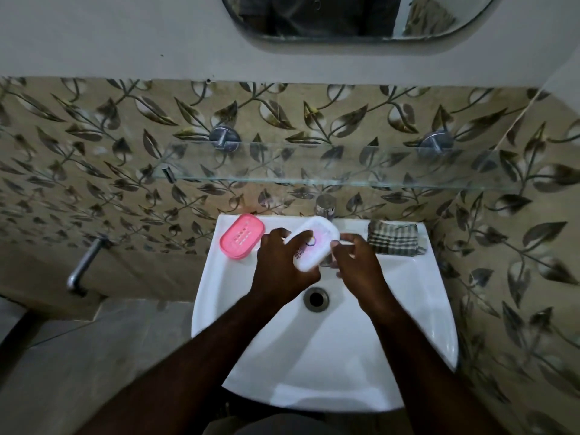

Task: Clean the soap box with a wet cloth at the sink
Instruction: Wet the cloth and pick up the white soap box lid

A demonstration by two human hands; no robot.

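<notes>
Over the white sink (345, 356) we judge the job barely begun. Our left hand (282, 265) grips the soap box's white lid (317, 243) above the basin, fingers wrapped across its top. Our right hand (357, 265) curls at the lid's other end; whether it pinches or merely touches, we cannot tell. The pink base (241, 237) sits on the back-left rim. The checked cloth (394, 238) lies folded on the back-right rim, untouched, so wetting and wiping remain.
</notes>
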